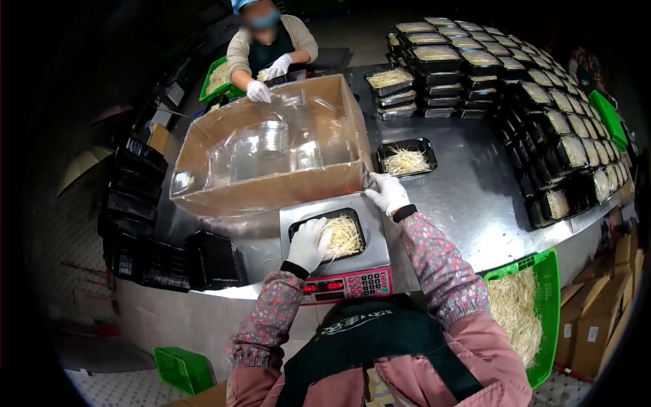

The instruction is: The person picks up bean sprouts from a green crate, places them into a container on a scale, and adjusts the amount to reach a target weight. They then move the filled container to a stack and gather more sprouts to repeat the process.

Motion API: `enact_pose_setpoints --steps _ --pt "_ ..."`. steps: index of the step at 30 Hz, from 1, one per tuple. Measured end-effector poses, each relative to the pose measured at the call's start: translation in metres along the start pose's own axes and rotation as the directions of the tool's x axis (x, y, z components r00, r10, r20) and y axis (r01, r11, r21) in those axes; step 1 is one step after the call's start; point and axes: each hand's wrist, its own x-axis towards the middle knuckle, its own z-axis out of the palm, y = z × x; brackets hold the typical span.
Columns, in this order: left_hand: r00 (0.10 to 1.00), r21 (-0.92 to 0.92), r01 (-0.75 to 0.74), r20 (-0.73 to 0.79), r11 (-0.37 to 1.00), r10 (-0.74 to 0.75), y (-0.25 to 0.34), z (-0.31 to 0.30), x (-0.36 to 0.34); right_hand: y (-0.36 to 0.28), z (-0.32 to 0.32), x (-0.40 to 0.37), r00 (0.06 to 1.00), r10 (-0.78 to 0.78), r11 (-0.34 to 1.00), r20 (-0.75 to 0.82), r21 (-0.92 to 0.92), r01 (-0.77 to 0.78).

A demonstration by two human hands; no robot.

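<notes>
My gloved left hand (308, 244) reaches over the left side of a black plastic tray (363, 234), its bent fingers pressed into the pale bean sprouts (344, 237). That tray rests on the metal plate of a red digital scale (369, 283) with lit red figures. My right hand (389, 195), also gloved, is by the near right corner of a cardboard box (271, 186), thumb and fingers apart, near its plastic liner. Just beyond it, a second black tray (434, 161) holds bean sprouts (405, 161).
Clear plastic lids (273, 138) lie in the box. Opposite works a person (270, 51) in white gloves. Stacked filled trays (437, 54) line the right and back. Empty black trays (163, 264) stand left. A green crate (550, 305) of sprouts is at my right.
</notes>
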Motion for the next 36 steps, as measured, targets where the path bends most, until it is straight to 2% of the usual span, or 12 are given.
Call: enact_pose_setpoints --steps 2,5,8,11,13,16,19,22,29,31,33,36 --pt "0.999 -0.025 0.007 0.044 1.0 -0.005 0.0 -0.004 0.001 0.022 0.027 0.0 0.999 -0.013 0.998 0.038 -0.064 0.015" --pt "0.993 -0.089 -0.006 0.115 0.996 0.016 0.009 -0.024 -0.003 0.028 0.03 0.006 0.978 0.182 0.982 0.104 0.04 -0.187" --pt "0.983 -0.119 -0.052 0.166 0.991 0.072 0.006 -0.032 -0.003 0.012 0.015 0.006 0.984 0.179 0.949 0.004 0.263 -0.174" --pt "0.981 -0.171 0.042 0.193 0.984 -0.009 -0.006 -0.026 -0.001 -0.035 -0.009 0.0 0.988 0.138 0.701 -0.065 0.712 -0.051" --pt "0.992 -0.172 0.022 0.128 0.985 0.0 -0.005 -0.027 -0.002 -0.07 -0.026 -0.013 0.99 0.002 0.658 -0.141 0.746 0.105" --pt "0.993 -0.12 -0.113 -0.032 0.986 0.11 -0.009 -0.029 -0.01 -0.089 -0.029 -0.03 0.958 -0.227 0.762 -0.178 0.579 0.288" --pt "0.991 -0.203 0.078 -0.093 0.976 -0.098 -0.01 -0.048 -0.028 -0.101 -0.02 -0.051 0.919 -0.363 0.839 -0.151 0.376 0.393" --pt "0.983 -0.251 0.084 -0.138 0.964 -0.121 -0.01 -0.053 -0.043 -0.097 0.006 -0.064 0.873 -0.487 0.846 0.005 0.252 0.47" --pt "0.986 -0.066 -0.041 -0.162 0.997 0.03 0.015 -0.036 -0.04 -0.097 -0.011 -0.066 0.953 -0.301 0.877 -0.023 0.385 0.287" --pt "0.985 0.029 -0.077 -0.151 0.997 0.081 0.023 -0.028 -0.024 -0.103 0.004 -0.074 0.954 -0.294 0.888 -0.055 0.354 0.294" --pt "0.984 0.187 -0.087 -0.134 0.978 0.113 0.019 -0.011 -0.017 -0.104 0.027 -0.081 0.952 -0.28 0.934 0.12 0.264 0.241" --pt "0.998 0.076 -0.029 -0.057 0.997 0.034 0.004 0.011 -0.01 -0.112 0.047 -0.092 0.954 -0.263 0.963 0.147 0.101 0.25"
